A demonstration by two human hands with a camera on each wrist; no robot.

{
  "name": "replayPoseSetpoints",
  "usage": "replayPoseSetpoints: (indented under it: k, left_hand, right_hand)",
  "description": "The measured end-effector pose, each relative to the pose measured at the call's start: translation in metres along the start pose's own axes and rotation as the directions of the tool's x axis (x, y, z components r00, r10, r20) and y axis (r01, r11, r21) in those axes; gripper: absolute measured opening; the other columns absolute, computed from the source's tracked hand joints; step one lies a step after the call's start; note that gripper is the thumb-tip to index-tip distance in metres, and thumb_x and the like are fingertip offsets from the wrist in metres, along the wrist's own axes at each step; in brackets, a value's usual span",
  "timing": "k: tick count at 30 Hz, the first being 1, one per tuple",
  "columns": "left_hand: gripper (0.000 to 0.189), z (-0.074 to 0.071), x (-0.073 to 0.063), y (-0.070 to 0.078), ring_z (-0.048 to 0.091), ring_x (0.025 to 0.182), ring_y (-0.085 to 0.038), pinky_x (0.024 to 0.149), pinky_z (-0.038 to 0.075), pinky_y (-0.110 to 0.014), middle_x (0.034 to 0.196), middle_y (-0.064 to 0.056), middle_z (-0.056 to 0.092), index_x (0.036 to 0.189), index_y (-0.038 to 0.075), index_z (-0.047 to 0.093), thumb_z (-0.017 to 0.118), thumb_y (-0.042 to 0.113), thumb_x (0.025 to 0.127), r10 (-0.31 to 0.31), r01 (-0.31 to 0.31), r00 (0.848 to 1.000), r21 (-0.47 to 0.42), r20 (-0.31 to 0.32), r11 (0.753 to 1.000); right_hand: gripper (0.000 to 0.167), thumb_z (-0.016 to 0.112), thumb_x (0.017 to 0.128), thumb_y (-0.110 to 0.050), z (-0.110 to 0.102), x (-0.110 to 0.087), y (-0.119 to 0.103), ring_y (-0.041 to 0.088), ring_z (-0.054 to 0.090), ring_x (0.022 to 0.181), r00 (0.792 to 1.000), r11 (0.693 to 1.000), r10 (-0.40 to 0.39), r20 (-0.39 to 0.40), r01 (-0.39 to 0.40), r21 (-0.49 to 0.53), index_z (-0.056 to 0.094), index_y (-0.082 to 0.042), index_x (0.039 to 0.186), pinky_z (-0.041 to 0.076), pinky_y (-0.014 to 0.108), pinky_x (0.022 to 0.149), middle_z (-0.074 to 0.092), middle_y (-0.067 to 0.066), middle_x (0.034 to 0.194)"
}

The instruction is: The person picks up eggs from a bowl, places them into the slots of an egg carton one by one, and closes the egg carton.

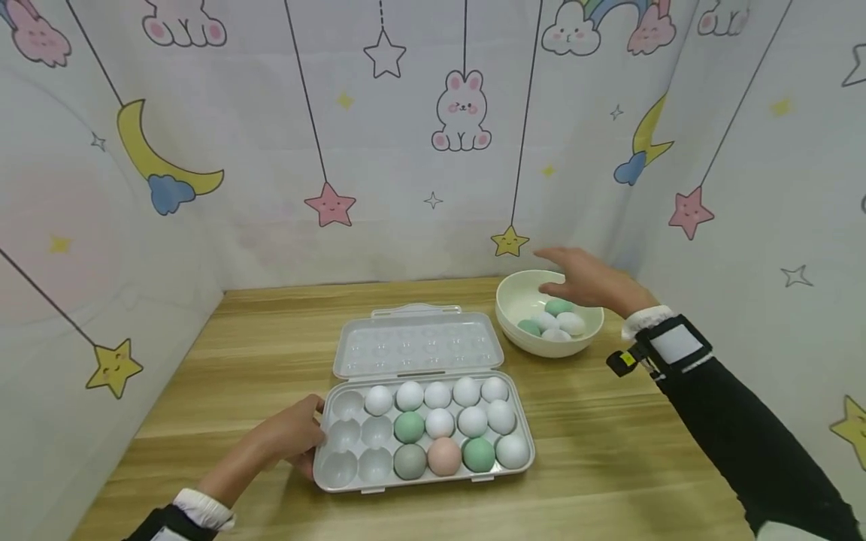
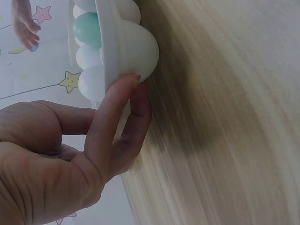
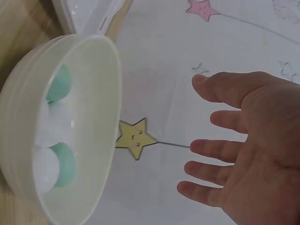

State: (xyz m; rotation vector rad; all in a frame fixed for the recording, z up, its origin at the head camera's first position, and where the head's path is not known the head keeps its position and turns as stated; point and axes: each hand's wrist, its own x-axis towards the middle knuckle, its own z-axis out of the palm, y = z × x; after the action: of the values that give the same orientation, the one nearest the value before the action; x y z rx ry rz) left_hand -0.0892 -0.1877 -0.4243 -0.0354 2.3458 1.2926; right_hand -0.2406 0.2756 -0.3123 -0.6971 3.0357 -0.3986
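A white plastic egg box (image 1: 348,406) lies on the table with its clear lid folded back. White, green, grey and pink eggs fill most of its cups, while several cups at the left end hold none. My left hand (image 1: 291,436) grips the box's left end; the left wrist view shows curled fingers (image 2: 124,93) at its rim and underside. Over the cream bowl (image 1: 507,319) hovers my right hand (image 1: 595,282), its fingers spread and nothing held. White eggs (image 3: 46,169) and green eggs (image 3: 60,85) lie inside that bowl, apart from the hand.
The wooden table (image 1: 271,330) meets a hanging white cloth (image 1: 406,150) at the back, printed with stars, moons and rabbits. Cloth also closes off both sides. The bowl stands right of the box, near the back edge.
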Motion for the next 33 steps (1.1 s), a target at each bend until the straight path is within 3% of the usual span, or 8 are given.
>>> replayPoseSetpoints:
  k: [8,14,18,22,28,33]
  left_hand:
    - [0.039,0.001,0.001,-0.002,0.070,0.066,-0.031,0.054,0.063,-0.041,0.092,-0.022,0.057,0.127,-0.015,0.038,0.051,-0.014,0.090,-0.013,0.013,1.000,0.007,-0.008,1.000]
    - [0.039,0.000,0.000,-0.002,0.070,0.068,-0.031,0.055,0.063,-0.041,0.093,-0.023,0.057,0.127,-0.015,0.037,0.051,-0.013,0.091,-0.013,0.013,1.000,0.011,-0.004,1.000]
    - [0.041,0.001,0.000,-0.002,0.069,0.069,-0.031,0.056,0.063,-0.041,0.094,-0.023,0.057,0.129,-0.016,0.036,0.051,-0.013,0.090,-0.006,0.006,1.000,0.002,-0.002,1.000]
    - [0.042,0.002,-0.001,-0.003,0.069,0.069,-0.031,0.056,0.063,-0.042,0.094,-0.023,0.058,0.128,-0.016,0.037,0.051,-0.014,0.089,0.003,-0.003,1.000,-0.013,-0.007,1.000]
    - [0.041,0.003,-0.002,-0.002,0.069,0.069,-0.031,0.055,0.063,-0.042,0.093,-0.023,0.059,0.127,-0.016,0.037,0.051,-0.014,0.089,0.016,-0.016,1.000,-0.019,-0.013,1.000]
    - [0.041,0.002,-0.002,-0.002,0.069,0.068,-0.031,0.055,0.063,-0.042,0.093,-0.022,0.058,0.127,-0.016,0.037,0.051,-0.015,0.089,0.017,-0.017,1.000,-0.017,-0.019,1.000]
  right_hand:
    - [0.067,0.067,0.100,-0.021,0.042,0.018,0.053,0.049,0.037,0.143,0.991,0.994,0.109,0.081,-0.110,-0.001,0.038,0.004,0.155,0.031,0.062,0.118,0.038,0.029,0.157]
    - [0.058,0.062,0.103,-0.019,0.065,0.028,0.073,0.050,0.043,0.138,0.986,0.993,0.122,0.113,-0.120,-0.024,0.043,0.008,0.151,0.034,0.062,0.116,0.044,0.032,0.152]
    - [0.049,0.058,0.105,-0.014,0.077,0.034,0.081,0.049,0.046,0.136,0.987,0.994,0.111,0.117,-0.107,-0.036,0.048,0.010,0.145,0.035,0.061,0.116,0.050,0.032,0.146]
    - [0.044,0.055,0.099,-0.006,0.086,0.038,0.081,0.044,0.052,0.132,0.984,0.994,0.109,0.140,-0.103,-0.047,0.055,0.011,0.139,0.038,0.057,0.115,0.055,0.029,0.142]
    - [0.046,0.049,0.091,0.004,0.091,0.044,0.076,0.039,0.057,0.125,0.964,0.981,0.192,0.183,-0.195,-0.004,0.061,0.009,0.135,0.041,0.056,0.114,0.058,0.026,0.141]
    - [0.044,0.051,0.089,0.005,0.092,0.048,0.079,0.038,0.058,0.123,0.962,0.982,0.187,0.198,-0.190,-0.006,0.064,0.009,0.132,0.043,0.056,0.112,0.061,0.025,0.137]
